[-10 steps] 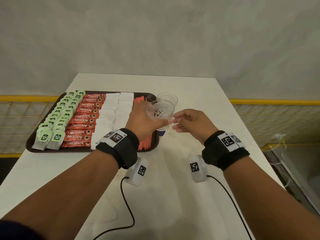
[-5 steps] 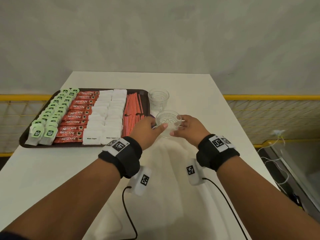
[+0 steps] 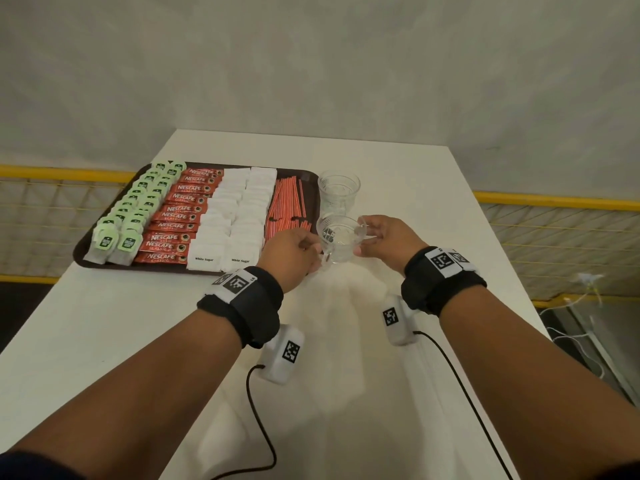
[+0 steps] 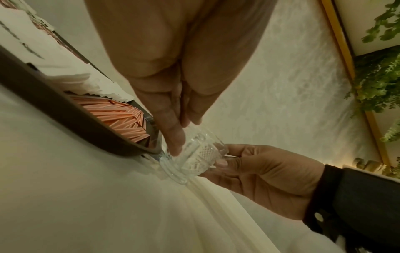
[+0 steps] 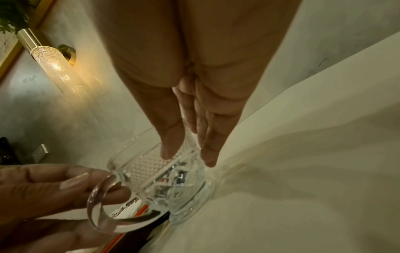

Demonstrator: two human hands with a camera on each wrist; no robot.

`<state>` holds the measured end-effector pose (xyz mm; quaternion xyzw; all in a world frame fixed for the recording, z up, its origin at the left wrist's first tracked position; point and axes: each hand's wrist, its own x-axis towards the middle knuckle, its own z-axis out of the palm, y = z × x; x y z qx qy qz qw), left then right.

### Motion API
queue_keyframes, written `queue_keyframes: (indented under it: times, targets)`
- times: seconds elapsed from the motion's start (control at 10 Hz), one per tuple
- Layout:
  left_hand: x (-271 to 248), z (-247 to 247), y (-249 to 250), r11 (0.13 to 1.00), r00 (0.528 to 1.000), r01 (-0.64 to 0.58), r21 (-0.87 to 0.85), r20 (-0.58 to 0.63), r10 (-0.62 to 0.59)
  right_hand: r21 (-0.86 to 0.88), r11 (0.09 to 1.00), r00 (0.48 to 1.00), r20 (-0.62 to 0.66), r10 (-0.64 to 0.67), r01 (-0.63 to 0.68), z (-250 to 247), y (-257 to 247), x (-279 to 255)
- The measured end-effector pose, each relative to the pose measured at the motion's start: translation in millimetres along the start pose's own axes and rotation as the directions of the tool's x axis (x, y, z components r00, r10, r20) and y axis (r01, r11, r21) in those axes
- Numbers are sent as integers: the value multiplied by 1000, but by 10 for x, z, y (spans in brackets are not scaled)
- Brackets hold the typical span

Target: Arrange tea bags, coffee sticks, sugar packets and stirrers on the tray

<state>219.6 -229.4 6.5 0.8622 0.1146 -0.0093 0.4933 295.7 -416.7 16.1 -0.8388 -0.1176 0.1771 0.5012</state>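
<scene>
The brown tray (image 3: 80,252) carries rows of green tea bags (image 3: 133,216), red coffee sticks (image 3: 176,220), white sugar packets (image 3: 235,216) and orange stirrers (image 3: 285,206). A clear cut-glass cup (image 3: 337,239) stands just off the tray's near right corner, its base at the table. My left hand (image 3: 313,247) pinches the cup's handle (image 5: 97,205). From the other side my right hand (image 3: 362,237) holds the cup's wall (image 5: 151,169) between thumb and fingers. Left fingertips (image 4: 175,147) rest on the glass.
A second glass cup (image 3: 339,190) stands on the white table (image 3: 415,202) right behind the held one, beside the tray's right rim. Wrist-camera cables (image 3: 256,393) trail toward me. Yellow railings (image 3: 554,199) flank the table; its right edge is near my right arm.
The cup came down from above the tray's right side to the table beside the tray. My right hand, apart from it a second ago, now holds it.
</scene>
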Motion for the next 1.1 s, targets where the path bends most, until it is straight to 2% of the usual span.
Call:
queue_keyframes:
  times: [0.1, 0.2, 0.3, 0.4, 0.8, 0.9, 1.0, 1.1]
  targets:
    - [57, -17, -6, 995, 998, 47, -89, -33, -50, -18, 1000, 1000, -29, -8, 8, -30, 10, -15]
    - [147, -56, -9, 996, 997, 12, 90, -74, -5, 68, 998, 999, -36, 14, -12, -28, 51, -35]
    - [195, -55, 27, 995, 1000, -18, 99, -20, 20, 104, 994, 999, -35, 21, -17, -23, 67, -34]
    - [218, -10, 47, 993, 998, -54, 104, -18, 56, 102, 995, 999, -33, 23, -19, -22, 62, -12]
    - [218, 57, 66, 986, 995, -50, 158, -77, 63, 41, 999, 1000, -18, 21, -21, -22, 101, 50]
    - [162, 53, 101, 985, 996, -15, 174, -88, 31, 1, 1000, 999, -26, 29, -29, -27, 124, 40]
    - [118, 26, 125, 978, 991, -5, 208, -131, 33, -27, 999, 999, -38, 30, -31, -61, 119, -6]
    - [12, -66, 186, 977, 982, -7, 212, -181, 46, 4, 1000, 995, -105, 3, -3, -88, 116, -58]
